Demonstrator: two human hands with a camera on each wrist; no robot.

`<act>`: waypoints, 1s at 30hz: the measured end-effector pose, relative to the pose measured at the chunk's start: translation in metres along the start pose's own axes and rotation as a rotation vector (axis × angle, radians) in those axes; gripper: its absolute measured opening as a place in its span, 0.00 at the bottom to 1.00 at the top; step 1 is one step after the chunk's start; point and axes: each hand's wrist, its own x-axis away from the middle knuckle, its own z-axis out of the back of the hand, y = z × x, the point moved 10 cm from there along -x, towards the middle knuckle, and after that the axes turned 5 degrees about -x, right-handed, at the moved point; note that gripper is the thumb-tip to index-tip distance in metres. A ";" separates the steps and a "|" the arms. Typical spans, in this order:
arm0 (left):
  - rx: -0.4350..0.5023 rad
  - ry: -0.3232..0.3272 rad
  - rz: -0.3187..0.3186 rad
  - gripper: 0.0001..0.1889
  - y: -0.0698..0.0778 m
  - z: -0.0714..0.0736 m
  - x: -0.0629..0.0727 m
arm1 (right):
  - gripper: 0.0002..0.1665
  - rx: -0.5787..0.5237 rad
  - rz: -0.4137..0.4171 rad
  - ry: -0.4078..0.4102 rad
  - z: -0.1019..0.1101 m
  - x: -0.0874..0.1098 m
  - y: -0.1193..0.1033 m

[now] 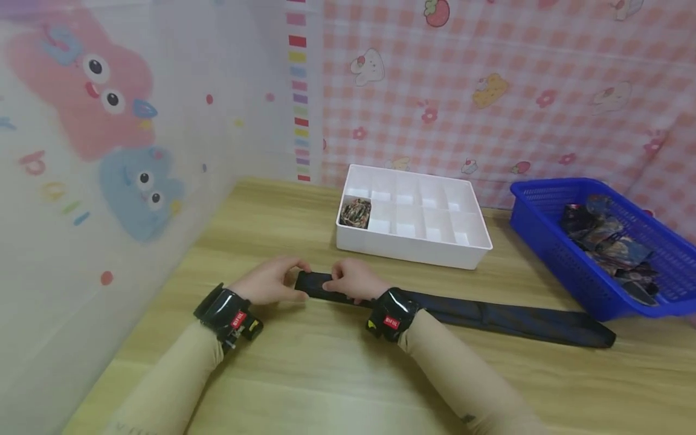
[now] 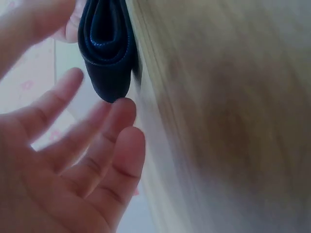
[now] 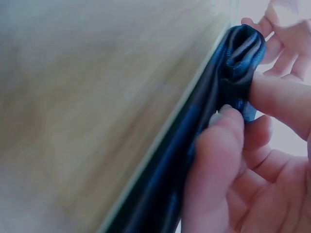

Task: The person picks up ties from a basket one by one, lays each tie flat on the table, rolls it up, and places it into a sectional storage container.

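Note:
A long dark blue necktie (image 1: 511, 317) lies across the table, its pointed wide part toward the right. At its left end the fabric is folded over on itself in layers, as the folded end (image 2: 108, 53) shows in the left wrist view. My right hand (image 1: 359, 279) pinches the necktie close to that end between thumb and fingers. Beside the same end is my left hand (image 1: 269, 281), fingers spread and slightly bent, fingertips at or very near the fabric. In the right wrist view the folded layers (image 3: 238, 63) stand between the fingers.
Behind the hands stands a white divided box (image 1: 413, 248), with a rolled patterned cloth (image 1: 356, 213) in its front left compartment. A blue basket (image 1: 560, 272) at the right holds several dark and patterned items, some seemingly wrapped in clear plastic. Printed sheets (image 1: 402, 109) line the back and left.

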 end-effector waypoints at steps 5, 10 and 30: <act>0.043 -0.048 -0.009 0.28 0.005 -0.010 -0.015 | 0.15 -0.069 0.000 0.012 0.009 0.004 0.013; 0.008 -0.034 0.002 0.30 0.009 -0.009 -0.022 | 0.14 -0.118 -0.013 0.006 0.016 0.007 0.021; 0.615 -0.242 0.087 0.26 -0.043 -0.034 -0.037 | 0.15 -0.218 -0.068 -0.047 0.016 0.007 0.035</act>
